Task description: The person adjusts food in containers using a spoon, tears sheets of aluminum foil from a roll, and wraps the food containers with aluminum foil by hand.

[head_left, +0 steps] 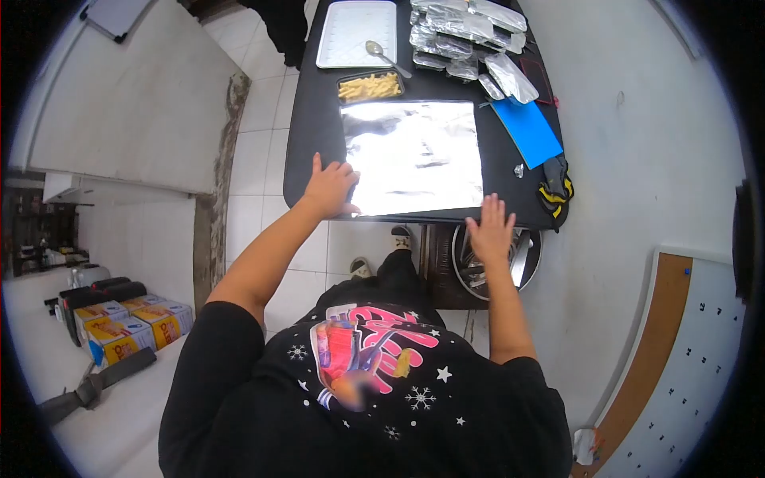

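A sheet of shiny foil [414, 159] lies flat at the near end of the black table [311, 143]. My left hand [331, 187] rests at the sheet's left edge, fingers apart, holding nothing. Near the sheet's lower right corner, my right hand [492, 227] is at the table's front edge with its fingers stretched out and nothing in it. Just beyond the foil sits a black tray of pale yellow strips [370, 87]. A spoon [388, 58] lies behind that tray, its bowl over the edge of a white tray [358, 36].
Several foil-wrapped packs [462, 32] are piled at the back right. A blue sheet [527, 131], a phone-like red-edged object [536, 80] and black-yellow gloves [555, 191] lie along the right side. Below is a round metal container [457, 267]. Another person's dark-clothed leg [283, 28] stands back left.
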Demonstrator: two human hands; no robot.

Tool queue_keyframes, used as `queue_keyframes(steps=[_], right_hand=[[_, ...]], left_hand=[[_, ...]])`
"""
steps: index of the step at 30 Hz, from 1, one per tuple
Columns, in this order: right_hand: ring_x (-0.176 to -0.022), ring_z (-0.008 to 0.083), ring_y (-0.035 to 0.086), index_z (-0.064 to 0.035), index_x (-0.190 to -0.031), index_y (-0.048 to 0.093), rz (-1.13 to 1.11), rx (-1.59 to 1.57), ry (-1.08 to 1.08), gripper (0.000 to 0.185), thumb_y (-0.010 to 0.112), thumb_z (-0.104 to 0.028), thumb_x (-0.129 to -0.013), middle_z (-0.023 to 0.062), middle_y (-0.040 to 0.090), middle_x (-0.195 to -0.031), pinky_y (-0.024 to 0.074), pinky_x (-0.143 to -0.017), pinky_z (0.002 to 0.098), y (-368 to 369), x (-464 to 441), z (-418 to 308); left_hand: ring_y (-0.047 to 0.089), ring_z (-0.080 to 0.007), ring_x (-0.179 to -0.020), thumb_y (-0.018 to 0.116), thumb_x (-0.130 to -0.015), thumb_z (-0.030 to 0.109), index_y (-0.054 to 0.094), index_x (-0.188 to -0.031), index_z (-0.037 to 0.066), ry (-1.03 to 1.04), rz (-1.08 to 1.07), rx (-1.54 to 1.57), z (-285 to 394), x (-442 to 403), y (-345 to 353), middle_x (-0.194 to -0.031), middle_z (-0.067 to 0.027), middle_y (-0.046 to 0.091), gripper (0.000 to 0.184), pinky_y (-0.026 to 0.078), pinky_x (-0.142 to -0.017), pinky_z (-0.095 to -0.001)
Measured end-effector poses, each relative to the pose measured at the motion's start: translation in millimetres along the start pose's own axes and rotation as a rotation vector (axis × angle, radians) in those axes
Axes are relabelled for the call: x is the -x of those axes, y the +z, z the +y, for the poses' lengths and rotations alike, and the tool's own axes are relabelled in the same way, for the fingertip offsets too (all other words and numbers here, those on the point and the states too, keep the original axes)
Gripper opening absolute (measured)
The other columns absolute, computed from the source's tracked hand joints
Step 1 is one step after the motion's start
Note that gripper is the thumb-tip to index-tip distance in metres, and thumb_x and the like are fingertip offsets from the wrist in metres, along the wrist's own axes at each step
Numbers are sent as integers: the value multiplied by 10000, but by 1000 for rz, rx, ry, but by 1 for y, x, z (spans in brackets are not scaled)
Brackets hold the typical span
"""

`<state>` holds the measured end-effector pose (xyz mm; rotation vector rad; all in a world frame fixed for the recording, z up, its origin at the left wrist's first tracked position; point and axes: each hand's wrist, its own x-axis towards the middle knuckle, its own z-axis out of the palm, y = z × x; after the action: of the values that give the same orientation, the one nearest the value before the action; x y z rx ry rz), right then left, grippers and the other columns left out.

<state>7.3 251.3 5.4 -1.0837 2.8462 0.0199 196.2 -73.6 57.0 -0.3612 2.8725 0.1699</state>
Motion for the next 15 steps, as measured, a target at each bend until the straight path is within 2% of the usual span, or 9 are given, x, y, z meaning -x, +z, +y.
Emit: queue_keyframes(steps=[3,4,5,6,7,8,9,12,15], right_hand=[[-1426,304,199,-6,-1444,292,24,31,70,743,476,-494,-915,162,225,-1538,118,-1137,536,2,-1,1],[-1415,321,219,1,-1439,298,68,-26,10,743,487,-485,-909,175,252,-1524,116,-1135,541,-2,0,-21],[-1398,342,248,9,-1424,322,19,-114,-106,739,502,-478,-899,189,299,-1498,122,-1133,542,-7,1,-47],[-1421,321,204,-11,-1413,349,-45,-226,-144,707,531,-458,-897,162,272,-1516,141,-1116,568,-15,2,-79],[-1421,318,205,-16,-1419,343,-49,-211,-270,716,523,-470,-895,152,263,-1522,155,-1117,561,2,7,-103],[-1420,316,206,-35,-1433,327,-212,-147,-352,719,511,-478,-898,147,256,-1525,160,-1122,552,-7,6,-128],[-1421,305,209,-62,-1458,288,-145,-202,-426,727,493,-486,-904,126,250,-1532,152,-1131,539,-6,7,-139],[-1398,281,271,-54,-1410,374,-62,-209,-380,697,474,-521,-902,120,345,-1486,160,-1125,544,16,-5,-118],[-1411,297,243,-49,-1462,278,-50,-188,-153,715,470,-474,-920,110,261,-1535,158,-1127,534,6,-4,-58]], left_hand=[[481,-203,-1166,812,-600,468,534,-1256,151,-4,-27,5,-1,-1,0,-1192,-16,524,780,184,-1071,-670],[482,-208,-1160,806,-607,473,533,-1260,143,6,-10,5,-2,-1,1,-1184,-22,525,780,182,-1071,-671],[483,-213,-1154,799,-615,478,532,-1264,135,13,4,4,-3,0,2,-1176,-29,527,781,180,-1072,-672],[484,-218,-1148,793,-623,483,532,-1268,127,19,19,3,-2,1,3,-1168,-35,529,782,178,-1072,-674],[474,-217,-1171,806,-601,480,516,-1282,139,20,2,-1,0,0,3,-1201,-32,518,815,183,-1069,-675],[464,-216,-1194,818,-579,478,499,-1296,151,15,-13,-6,0,0,2,-1234,-29,508,850,187,-1066,-675],[454,-215,-1217,831,-557,476,483,-1310,164,4,-31,-12,-1,2,1,-1267,-25,497,886,192,-1063,-676],[438,-222,-1243,838,-536,488,467,-1326,168,19,-41,-25,-2,5,-1,-1293,-34,488,929,201,-1058,-678],[435,-230,-1235,835,-554,482,458,-1329,140,36,-58,-21,-4,3,-1,-1269,-43,495,928,217,-1068,-657]])
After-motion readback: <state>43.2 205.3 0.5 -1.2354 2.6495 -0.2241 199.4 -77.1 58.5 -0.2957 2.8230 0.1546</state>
